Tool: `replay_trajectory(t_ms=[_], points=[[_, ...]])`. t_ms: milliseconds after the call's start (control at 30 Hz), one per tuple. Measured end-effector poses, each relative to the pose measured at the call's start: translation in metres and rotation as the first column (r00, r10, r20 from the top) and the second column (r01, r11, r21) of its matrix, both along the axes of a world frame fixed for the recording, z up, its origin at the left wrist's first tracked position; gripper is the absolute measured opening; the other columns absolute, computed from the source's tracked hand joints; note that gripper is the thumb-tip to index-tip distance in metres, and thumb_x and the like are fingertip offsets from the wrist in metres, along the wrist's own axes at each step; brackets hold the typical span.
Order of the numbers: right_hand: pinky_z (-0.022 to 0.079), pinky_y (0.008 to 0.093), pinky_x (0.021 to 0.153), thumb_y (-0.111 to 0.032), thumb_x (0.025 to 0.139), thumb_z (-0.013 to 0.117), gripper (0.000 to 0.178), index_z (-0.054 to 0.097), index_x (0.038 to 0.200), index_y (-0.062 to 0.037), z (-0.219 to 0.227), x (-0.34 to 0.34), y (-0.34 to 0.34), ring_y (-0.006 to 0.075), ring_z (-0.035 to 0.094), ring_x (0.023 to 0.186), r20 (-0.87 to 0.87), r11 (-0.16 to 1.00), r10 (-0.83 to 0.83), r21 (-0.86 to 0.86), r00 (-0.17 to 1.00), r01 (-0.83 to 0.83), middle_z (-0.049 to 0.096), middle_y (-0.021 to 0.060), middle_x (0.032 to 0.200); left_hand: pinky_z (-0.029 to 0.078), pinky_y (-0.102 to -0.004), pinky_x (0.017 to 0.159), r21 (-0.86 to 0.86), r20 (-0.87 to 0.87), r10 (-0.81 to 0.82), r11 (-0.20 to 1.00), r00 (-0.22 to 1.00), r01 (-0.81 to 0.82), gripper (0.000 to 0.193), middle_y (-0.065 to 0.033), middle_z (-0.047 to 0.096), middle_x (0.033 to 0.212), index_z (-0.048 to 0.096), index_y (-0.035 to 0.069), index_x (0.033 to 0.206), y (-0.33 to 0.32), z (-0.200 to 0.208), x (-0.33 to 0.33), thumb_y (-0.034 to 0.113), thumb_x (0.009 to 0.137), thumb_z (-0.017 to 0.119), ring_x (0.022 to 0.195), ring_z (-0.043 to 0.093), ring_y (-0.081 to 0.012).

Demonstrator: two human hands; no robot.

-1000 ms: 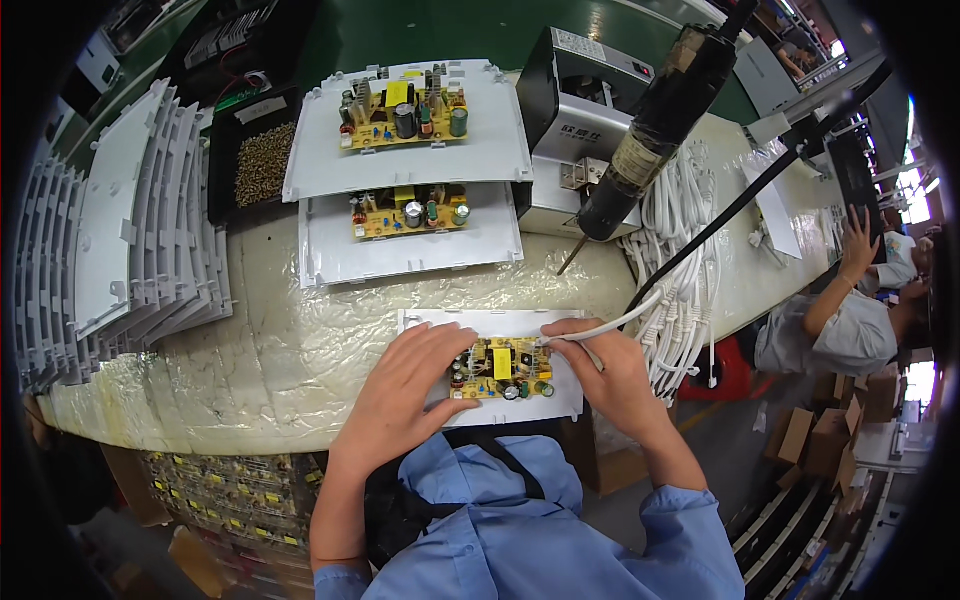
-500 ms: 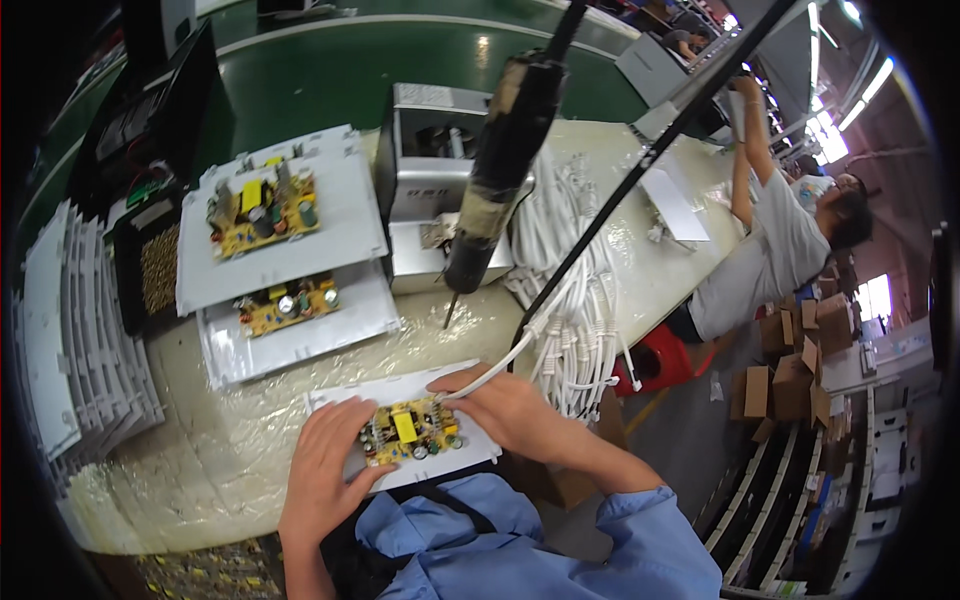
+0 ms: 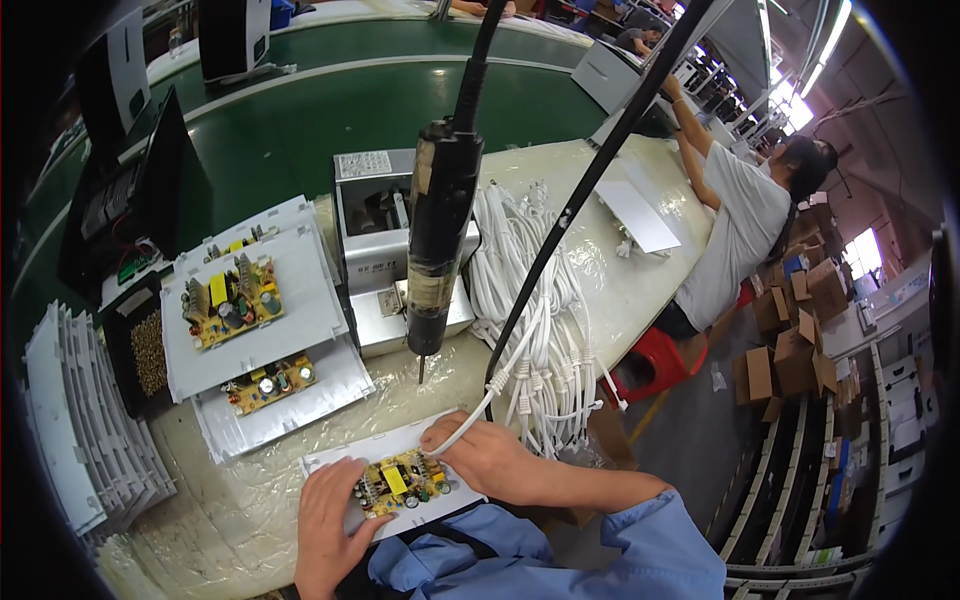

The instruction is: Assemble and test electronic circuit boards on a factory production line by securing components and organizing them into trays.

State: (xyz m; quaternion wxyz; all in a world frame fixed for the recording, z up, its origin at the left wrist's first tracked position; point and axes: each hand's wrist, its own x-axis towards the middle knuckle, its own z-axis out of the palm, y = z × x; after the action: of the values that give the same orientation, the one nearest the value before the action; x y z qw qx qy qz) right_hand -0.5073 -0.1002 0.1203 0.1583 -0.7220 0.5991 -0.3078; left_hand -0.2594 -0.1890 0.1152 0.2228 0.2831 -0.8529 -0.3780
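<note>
Circuit board [image 3: 405, 482] lies on the white panel [image 3: 392, 444] before you, your left hand [image 3: 328, 512] spread loosely about its left end, right hand [image 3: 490, 462] pinching the white cable [image 3: 484, 402] at its upper right, so snagging in the cable bundle [image 3: 540, 330] could tug it askew.

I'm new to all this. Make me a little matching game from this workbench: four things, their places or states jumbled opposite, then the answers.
Things:
1. Left hand
2. Right hand
3. Electric screwdriver
4. Small brass-coloured pieces

Places or states:
A. In a black tray
B. Pinching a white cable
C. Upright, its tip pointing down
D. At the left end of a circuit board

Pairs: 1-D, 2-B, 3-C, 4-A
</note>
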Motion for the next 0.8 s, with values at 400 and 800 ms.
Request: replay_trajectory(t_ms=[400, 800], points=[[0.056, 0.0385, 0.084, -0.004, 0.085, 0.068, 0.021, 0.064, 0.105, 0.0003, -0.013, 0.008, 0.002, 0.0309, 0.068, 0.098, 0.091, 0.966, -0.052, -0.25, 0.995, 0.073, 0.069, 0.0128, 0.109, 0.038, -0.0479, 0.108, -0.054, 0.036, 0.036, 0.998, 0.999, -0.034, 0.078, -0.0193, 0.058, 0.13, 0.055, 0.001, 0.13, 0.004, 0.001, 0.002, 0.018, 0.062, 0.088, 0.125, 0.051, -0.0396], [0.055, 0.039, 0.081, -0.003, 0.088, 0.066, 0.011, 0.065, 0.097, 0.0033, 0.112, -0.075, 0.076, 0.0279, 0.069, 0.089, 0.602, 0.989, 0.093, -0.146, 0.793, -0.005, 0.069, 0.0173, 0.096, 0.043, -0.038, 0.097, 0.201, -0.389, 0.447, 0.894, 0.805, -0.399, 0.036, -0.0142, 0.064, 0.107, 0.056, -0.003, 0.125, 0.014, -0.008, 0.023, 0.011, 0.092, 0.06, 0.102, 0.061, -0.0236]])
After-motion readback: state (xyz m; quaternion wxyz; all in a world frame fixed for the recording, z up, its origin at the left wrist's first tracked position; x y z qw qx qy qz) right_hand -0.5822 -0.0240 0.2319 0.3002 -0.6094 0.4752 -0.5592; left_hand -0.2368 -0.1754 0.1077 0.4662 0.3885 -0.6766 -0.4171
